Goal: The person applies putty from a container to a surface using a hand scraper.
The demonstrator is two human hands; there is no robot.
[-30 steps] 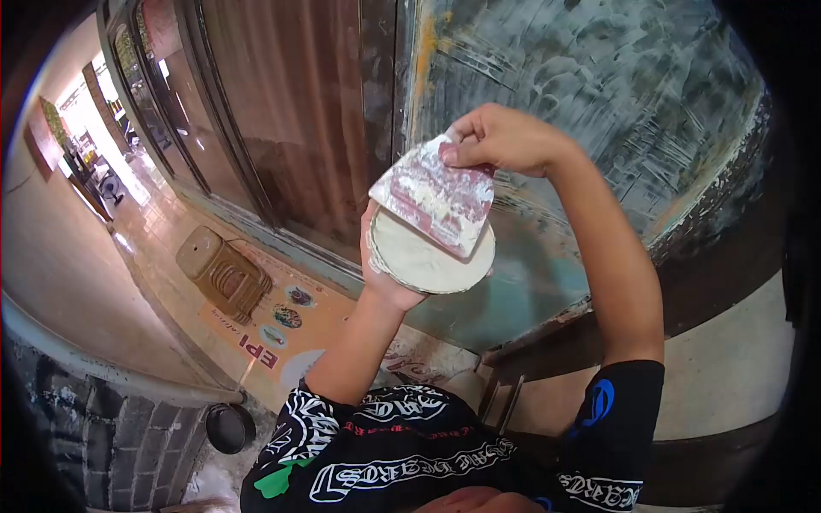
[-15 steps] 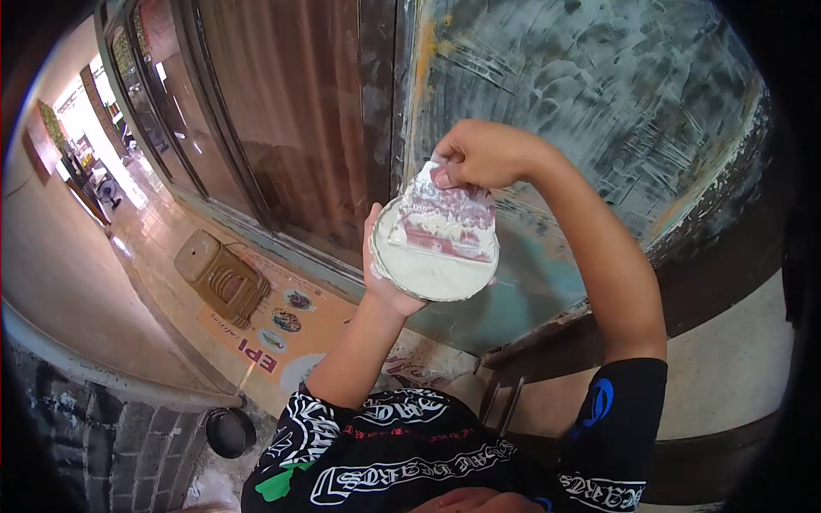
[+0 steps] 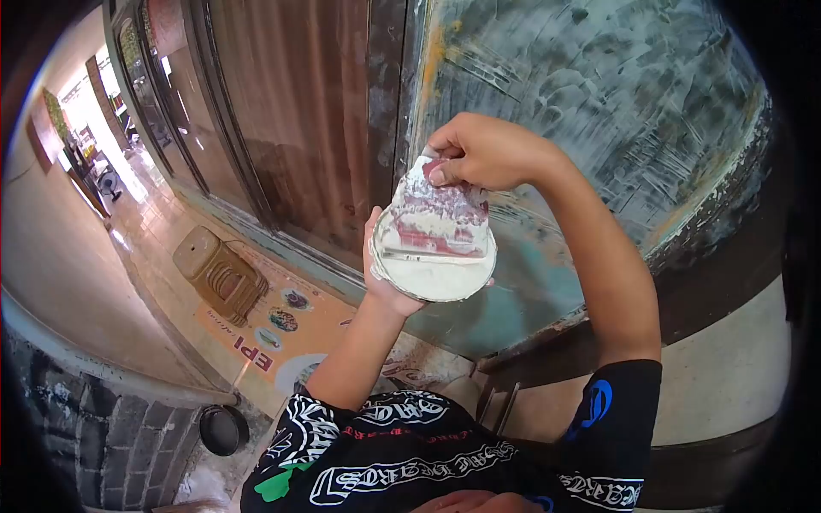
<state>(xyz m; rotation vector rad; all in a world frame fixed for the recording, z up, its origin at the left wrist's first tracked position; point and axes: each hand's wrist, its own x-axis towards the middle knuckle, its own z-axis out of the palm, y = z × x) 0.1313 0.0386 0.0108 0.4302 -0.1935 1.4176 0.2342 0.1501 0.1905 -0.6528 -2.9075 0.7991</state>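
My left hand [image 3: 385,286] is wrapped round the side and underside of a round container of white putty [image 3: 440,280], its open top facing me. Between the thumb and fingers of my right hand [image 3: 466,158] is a reddish, putty-smeared spreader [image 3: 436,205]. The spreader's wide edge rests on or in the putty, across the middle of the container. Right behind both hands stands a wall panel [image 3: 599,103] with streaky grey and white smears over a blue-green surface.
A brown plastic stool [image 3: 218,269] stands at left on an orange printed banner [image 3: 248,338]. Dark-framed windows [image 3: 282,111] with a curtain run beside the panel. A black round pan [image 3: 224,429] lies low at left near a grey brick wall [image 3: 128,445].
The spreader has shifted slightly left and its edge now stands off the putty surface more, with a ridge along it. The left hand and container have barely moved.
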